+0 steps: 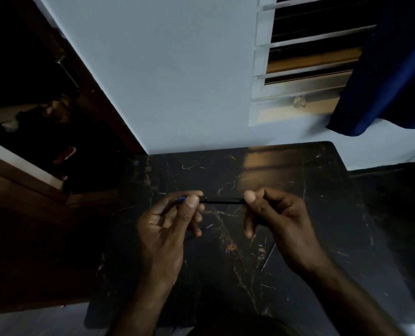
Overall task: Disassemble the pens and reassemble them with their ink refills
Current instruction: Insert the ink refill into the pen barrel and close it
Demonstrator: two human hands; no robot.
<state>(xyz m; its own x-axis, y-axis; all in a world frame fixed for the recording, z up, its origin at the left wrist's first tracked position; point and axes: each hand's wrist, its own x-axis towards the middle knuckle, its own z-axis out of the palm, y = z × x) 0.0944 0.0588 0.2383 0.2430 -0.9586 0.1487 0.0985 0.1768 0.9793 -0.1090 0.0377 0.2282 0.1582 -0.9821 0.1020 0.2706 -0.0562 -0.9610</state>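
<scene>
A thin dark pen [223, 202] stretches level between both hands, above the black marble table [298, 190]. My left hand [170, 226] pinches its left end between thumb and fingers; a bit of blue shows past the thumb there. My right hand [274, 219] pinches the right end with thumb and forefinger. Whether the dark length between the hands is barrel or refill is too dim to tell. A small pale sliver [209, 226] lies on the table beneath the hands.
The table stands against a pale blue wall [177, 81]. A louvred window [306, 64] and a dark blue curtain [390, 81] are at the upper right. A dark wooden cupboard [43, 117] stands open at the left. The room is dim.
</scene>
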